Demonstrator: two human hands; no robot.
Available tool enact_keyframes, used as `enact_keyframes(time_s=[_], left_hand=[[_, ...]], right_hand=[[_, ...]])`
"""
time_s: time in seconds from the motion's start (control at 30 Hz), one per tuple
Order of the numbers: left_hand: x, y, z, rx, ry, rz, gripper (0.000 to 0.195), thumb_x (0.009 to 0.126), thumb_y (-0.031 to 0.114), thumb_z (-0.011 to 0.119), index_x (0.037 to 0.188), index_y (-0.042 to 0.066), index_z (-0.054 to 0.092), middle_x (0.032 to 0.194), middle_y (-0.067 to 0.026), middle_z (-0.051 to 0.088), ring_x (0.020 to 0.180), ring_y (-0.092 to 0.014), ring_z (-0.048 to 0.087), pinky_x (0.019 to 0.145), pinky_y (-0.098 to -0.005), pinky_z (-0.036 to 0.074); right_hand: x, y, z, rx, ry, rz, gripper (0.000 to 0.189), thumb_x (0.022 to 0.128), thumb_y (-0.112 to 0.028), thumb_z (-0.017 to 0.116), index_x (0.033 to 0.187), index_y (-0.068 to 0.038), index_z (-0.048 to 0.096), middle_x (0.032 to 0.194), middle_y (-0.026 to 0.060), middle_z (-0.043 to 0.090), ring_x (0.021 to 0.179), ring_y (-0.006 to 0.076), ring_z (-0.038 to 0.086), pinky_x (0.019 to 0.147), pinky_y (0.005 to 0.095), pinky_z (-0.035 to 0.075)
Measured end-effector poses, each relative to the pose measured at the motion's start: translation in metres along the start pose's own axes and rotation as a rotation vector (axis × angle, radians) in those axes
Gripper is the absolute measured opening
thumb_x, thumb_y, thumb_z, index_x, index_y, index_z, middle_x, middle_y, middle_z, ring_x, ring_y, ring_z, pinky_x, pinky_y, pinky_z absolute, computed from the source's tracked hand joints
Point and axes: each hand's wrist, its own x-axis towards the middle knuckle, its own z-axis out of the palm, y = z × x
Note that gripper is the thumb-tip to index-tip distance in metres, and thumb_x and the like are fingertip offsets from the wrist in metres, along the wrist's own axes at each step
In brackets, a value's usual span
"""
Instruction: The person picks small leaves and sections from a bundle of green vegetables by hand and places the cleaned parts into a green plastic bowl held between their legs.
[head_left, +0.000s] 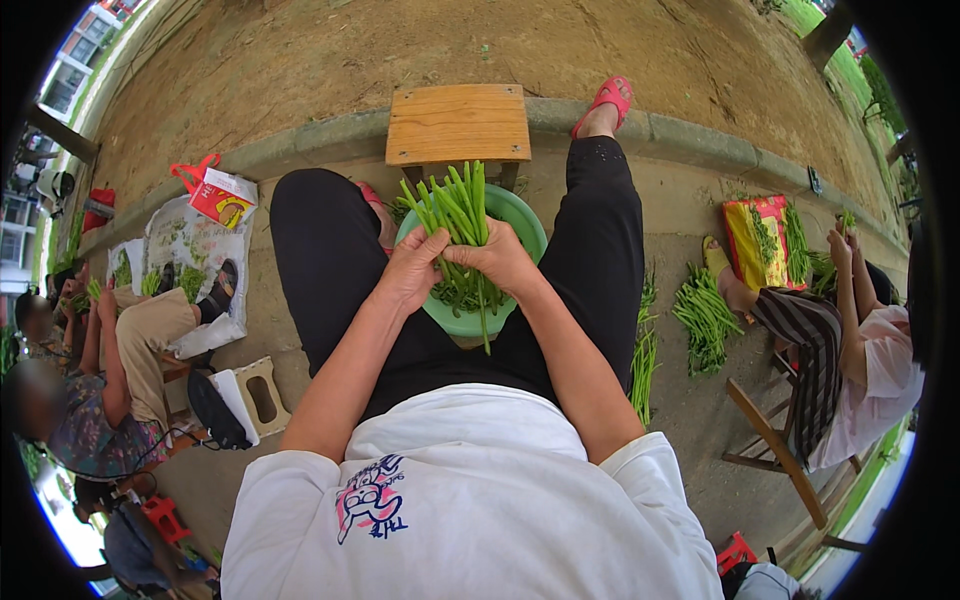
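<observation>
A bundle of long green vegetable stems (457, 202) is gripped between my two hands, fanning out away from me. My left hand (413, 268) closes on its left side with the thumb on top. From the right, my right hand (499, 259) holds the same bundle, its thumb crossing the stems close to the left thumb. One stem hangs down towards my lap. Below the hands, between my knees, sits a light green plastic basin (534, 217). Green trimmings (469, 296) lie in it, partly hidden by my hands and the bundle.
A wooden stool (459, 124) stands beyond the basin, at the concrete kerb (697, 139). Loose green stems (643, 360) lie beside my right leg, with another pile (705, 319) farther right. Seated people handle greens on both sides. A plastic folding stool (262, 397) is at left.
</observation>
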Motion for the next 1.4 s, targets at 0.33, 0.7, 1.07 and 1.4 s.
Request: enact_keyframes(time_s=[0.33, 0.7, 1.07, 1.4], left_hand=[[0.005, 0.001, -0.01, 0.032, 0.164, 0.1, 0.024, 0.091, 0.036, 0.06, 0.099, 0.014, 0.058, 0.092, 0.0033, 0.053, 0.087, -0.013, 0.054, 0.075, -0.034, 0.046], [0.001, -0.002, 0.001, 0.149, 0.112, 0.063, 0.031, 0.09, 0.034, 0.062, 0.108, 0.009, 0.062, 0.097, -0.0007, 0.061, 0.089, -0.011, 0.058, 0.07, -0.0276, 0.05], [0.004, 0.0, -0.008, 0.143, 0.119, 0.118, 0.035, 0.093, 0.028, 0.058, 0.121, 0.007, 0.057, 0.094, 0.0005, 0.056, 0.081, -0.011, 0.056, 0.074, -0.03, 0.051], [-0.003, 0.001, 0.002, 0.18, -0.075, 0.059, 0.042, 0.097, 0.036, 0.049, 0.13, 0.011, 0.05, 0.119, -0.0035, 0.054, 0.106, -0.013, 0.051, 0.083, -0.0328, 0.046]], right_hand=[[0.005, 0.001, -0.011, -0.088, 0.335, -0.015, 0.019, 0.081, -0.009, 0.063, 0.097, -0.001, 0.06, 0.081, 0.0019, 0.061, 0.067, 0.0091, 0.054, 0.06, 0.0237, 0.043], [0.001, -0.001, -0.004, -0.046, 0.056, 0.027, 0.027, 0.077, -0.005, 0.07, 0.103, -0.001, 0.061, 0.086, 0.0003, 0.059, 0.077, 0.0082, 0.055, 0.068, 0.0234, 0.045], [0.003, 0.0, -0.011, 0.03, 0.341, 0.068, 0.01, 0.075, -0.004, 0.064, 0.082, -0.003, 0.057, 0.071, 0.0008, 0.057, 0.063, 0.0081, 0.052, 0.057, 0.0238, 0.041], [0.001, -0.001, -0.002, 0.083, 0.032, 0.07, 0.033, 0.078, 0.0, 0.066, 0.11, 0.0, 0.06, 0.088, 0.0018, 0.062, 0.078, 0.0094, 0.056, 0.07, 0.0243, 0.046]])
